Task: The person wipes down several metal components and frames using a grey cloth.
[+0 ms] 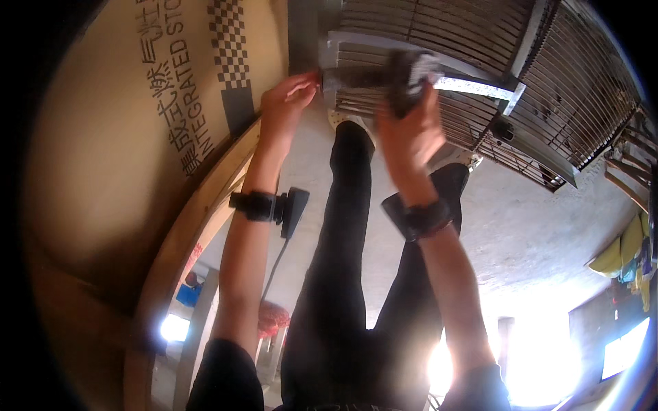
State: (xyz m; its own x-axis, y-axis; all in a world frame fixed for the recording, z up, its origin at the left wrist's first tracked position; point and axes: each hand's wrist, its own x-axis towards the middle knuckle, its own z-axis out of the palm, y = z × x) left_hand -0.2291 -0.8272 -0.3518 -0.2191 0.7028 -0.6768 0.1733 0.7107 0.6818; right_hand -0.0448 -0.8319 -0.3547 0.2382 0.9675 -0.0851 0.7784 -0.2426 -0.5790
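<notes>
A long, flat metal bar (475, 86) lies across the view before a wire rack, its bright right part ending in a short crosspiece. My left hand (290, 97) has its fingers closed at the bar's left end, beside a cardboard box. Around the middle of the bar, my right hand (414, 126) grips a dark, bunched thing (411, 77) with a greyish-white patch, perhaps a cloth; motion blur hides its exact kind. The bar's left part looks dark and blurred between the hands. Each wrist wears a black strap with a device on it.
The cardboard box (123, 103) with printed writing stands at left above a curved wooden edge (175, 246). Wire racks (576, 92) fill the top right, above the concrete floor (529, 226). Yellowish and blue items (624, 251) hang at far right. My legs stand centrally.
</notes>
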